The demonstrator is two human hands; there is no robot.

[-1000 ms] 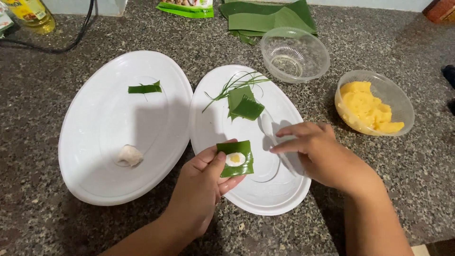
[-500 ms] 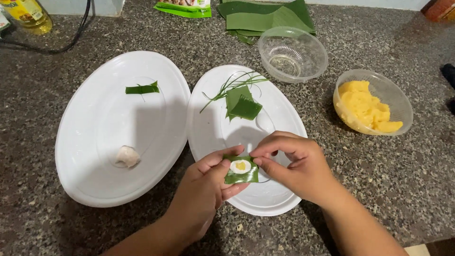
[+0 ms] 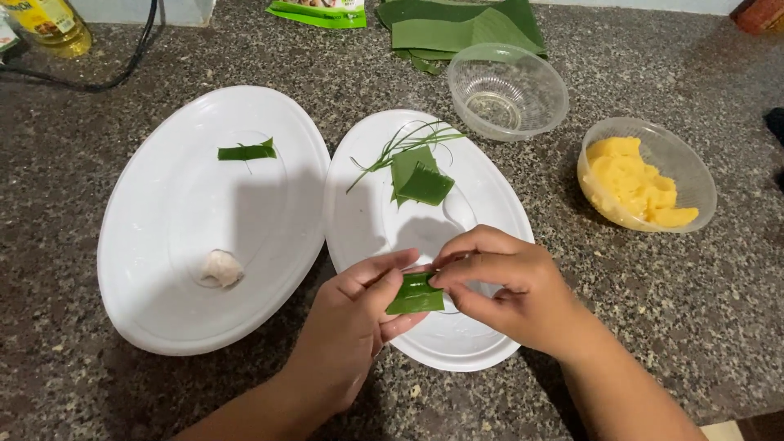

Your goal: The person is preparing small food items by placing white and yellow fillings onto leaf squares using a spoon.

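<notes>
Folded shut now, the leaf parcel [image 3: 416, 294] hides the white-and-yellow filling that lay open on it a moment ago, and our right hand [image 3: 510, 286] has come in from the plate's right side to close over it. We hold the parcel between both hands, just above the near end of the right plate [image 3: 359, 237]. Our left hand [image 3: 359, 314] cups it from below and the left, thumb along its upper edge; our right fingertips pinch its right end. Its long axis runs roughly left to right, tilted slightly, so the free end points toward the left palm. Both hands are equally close, touching it. Near room is tight: the plate's front rim sits right under the wrists, with bare counter [image 3: 702, 327] beyond. Further up the same plate lie cut leaf pieces [image 3: 420, 180] and thin green strands [image 3: 408, 139], apart from our fingers. Left plate [image 3: 155, 212] carries a pale lump [image 3: 220, 268] and one leaf strip [image 3: 247, 152]. Farther right sits the bowl of yellow paste [image 3: 645, 175], behind it an empty bowl [image 3: 508, 90], then stacked leaves [image 3: 465, 28].
</notes>
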